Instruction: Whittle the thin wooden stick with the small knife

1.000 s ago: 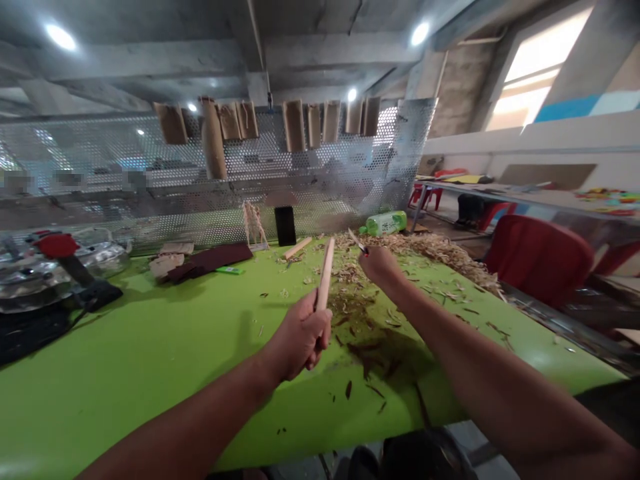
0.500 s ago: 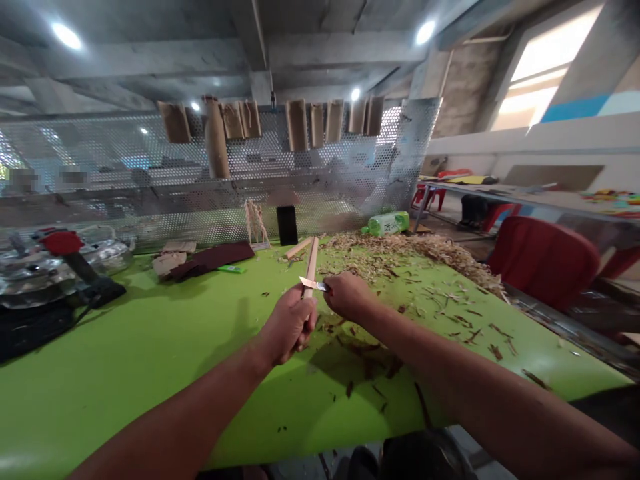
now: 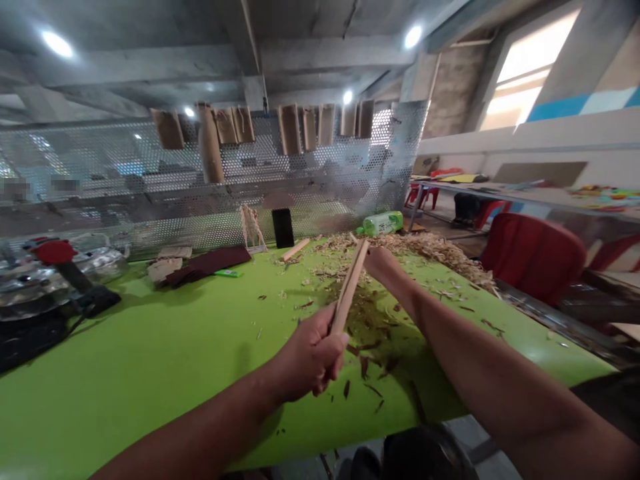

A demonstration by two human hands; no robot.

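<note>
My left hand [image 3: 320, 355] is closed around the lower end of a pale wooden stick [image 3: 350, 287], which slants up and to the right above the green table [image 3: 190, 347]. At the stick's far end is my right hand [image 3: 381, 261], its fingers wrapped round a knife. The knife's blade [image 3: 354, 237] shows only as a small tip beside the stick's end; my hand and the stick hide the rest. Brown and pale shavings [image 3: 370, 360] lie on the table beneath the stick.
Another wooden piece [image 3: 295, 250] lies near a black phone [image 3: 283, 228]. A green bottle [image 3: 383, 223] rests behind piled shavings [image 3: 440, 249]. Dark red sheets [image 3: 215, 261] and a green item [image 3: 229, 273] are left. A red chair [image 3: 533, 257] stands right.
The knife in my right hand has moved away from me, from near my left hand to the stick's far end. My left hand has come nearer and right, tilting the stick rightward.
</note>
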